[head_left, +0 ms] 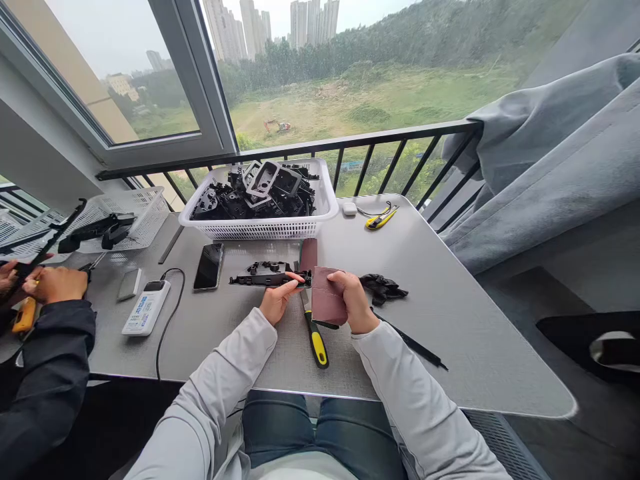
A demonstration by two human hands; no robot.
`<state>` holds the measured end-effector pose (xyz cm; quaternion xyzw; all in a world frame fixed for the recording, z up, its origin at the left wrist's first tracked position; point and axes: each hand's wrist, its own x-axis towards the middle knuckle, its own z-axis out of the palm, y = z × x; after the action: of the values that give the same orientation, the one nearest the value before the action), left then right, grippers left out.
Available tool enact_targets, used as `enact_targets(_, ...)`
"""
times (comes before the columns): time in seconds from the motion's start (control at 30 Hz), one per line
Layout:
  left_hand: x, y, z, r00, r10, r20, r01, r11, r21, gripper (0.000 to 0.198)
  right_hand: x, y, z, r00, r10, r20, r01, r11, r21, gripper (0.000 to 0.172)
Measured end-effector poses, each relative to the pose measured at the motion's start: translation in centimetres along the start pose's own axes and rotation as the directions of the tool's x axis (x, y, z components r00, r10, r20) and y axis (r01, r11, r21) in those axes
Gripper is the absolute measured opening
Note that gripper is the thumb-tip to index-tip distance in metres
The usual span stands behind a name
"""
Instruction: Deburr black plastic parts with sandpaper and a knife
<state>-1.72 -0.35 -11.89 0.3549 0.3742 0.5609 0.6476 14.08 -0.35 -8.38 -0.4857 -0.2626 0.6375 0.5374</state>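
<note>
My left hand (pixel 278 299) is closed on the right end of a long black plastic part (pixel 265 274) that lies across the grey table (pixel 450 320). Beside it, my right hand (pixel 353 300) grips a folded sheet of reddish-brown sandpaper (pixel 327 300), pressed against that same end of the part. A yellow-and-black handled tool (pixel 315 337) lies on the table just under my hands.
A white basket (pixel 260 228) heaped with black plastic parts stands behind. A phone (pixel 209 265), a white device with a cable (pixel 146 307), a black glove (pixel 383 289), a thin black strip (pixel 415 345) and a yellow cutter (pixel 380 217) lie around. A co-worker's hands (pixel 53 283) work at left by another basket (pixel 125 217).
</note>
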Motion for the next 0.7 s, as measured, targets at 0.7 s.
enact_targets(0.7, -0.3, 0.6, 0.1, 0.964, -0.139, 0.229, 0.159, 0.984, -0.075, 0.018, 0.3, 1.2, -0.9, 0.962, 0.189, 0.198, -0.219, 0.966, 0.141, 0.016)
